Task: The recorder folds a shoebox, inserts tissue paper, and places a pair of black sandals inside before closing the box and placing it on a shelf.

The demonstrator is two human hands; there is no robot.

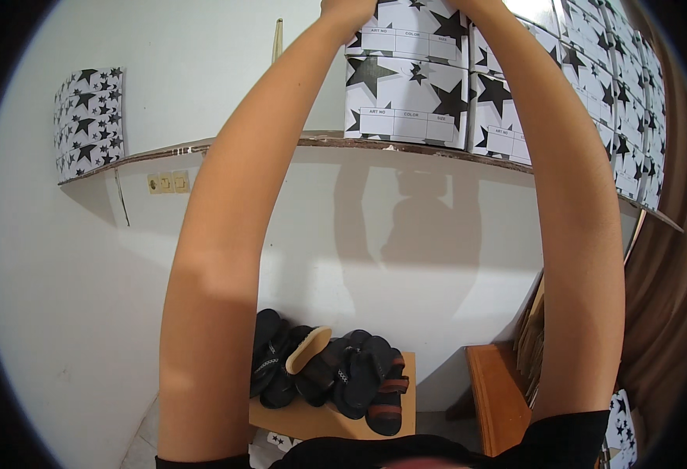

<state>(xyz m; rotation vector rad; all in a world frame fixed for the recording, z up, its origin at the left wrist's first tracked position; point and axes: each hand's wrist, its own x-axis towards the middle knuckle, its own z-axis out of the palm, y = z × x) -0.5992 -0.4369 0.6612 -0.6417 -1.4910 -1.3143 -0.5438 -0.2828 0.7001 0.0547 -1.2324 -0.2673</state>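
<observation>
Both my arms reach up to a wall shelf. At the top edge of the view, my left hand (pixel 349 16) is against the left side of a white shoebox (pixel 410 31) with black stars. My right hand (pixel 472 4) is at the box's right side, so the box sits between them. Only part of each hand shows; most of the fingers are cut off or hidden. This box rests on another star-printed shoebox (pixel 406 94), which stands on the shelf board (pixel 320 140).
More star-patterned boxes (pixel 589 86) are stacked along the shelf to the right. A smaller stack (pixel 91 121) stands at its left end. Below, several dark sandals (pixel 363 375) lie on a light brown surface (pixel 407 391). A wooden bench (pixel 496 399) and a brown curtain (pixel 652 313) are on the right.
</observation>
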